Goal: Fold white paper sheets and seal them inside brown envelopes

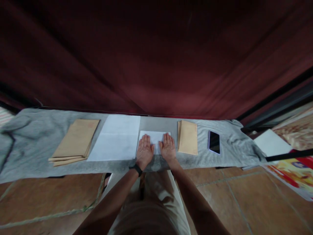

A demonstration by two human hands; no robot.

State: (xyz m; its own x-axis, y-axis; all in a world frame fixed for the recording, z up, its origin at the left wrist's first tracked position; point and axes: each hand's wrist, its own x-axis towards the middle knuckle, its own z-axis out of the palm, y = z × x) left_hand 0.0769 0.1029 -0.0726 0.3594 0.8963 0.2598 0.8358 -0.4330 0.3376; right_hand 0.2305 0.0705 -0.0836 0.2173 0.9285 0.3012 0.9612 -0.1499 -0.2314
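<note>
Both palms press down on a small white sheet of paper (155, 138), possibly folded, in the middle of the cloth-covered surface. My left hand (145, 150) lies flat on its left part, fingers stretched out, with a dark band on the wrist. My right hand (167, 147) rests flat on the right part, its thumb pointing inward. Left of my hands are larger white sheets (117, 138) with a crease across them. Close by on the right sits a small pile of brown envelopes (188, 137).
A thicker stack of brown envelopes (75, 138) lies at the left. Toward the right end is a phone (214, 142) with a dark screen. A grey cloth (232, 143) covers the narrow table. Behind it hangs a dark red curtain (156, 65). A colourful printed box (293, 173) stands at far right.
</note>
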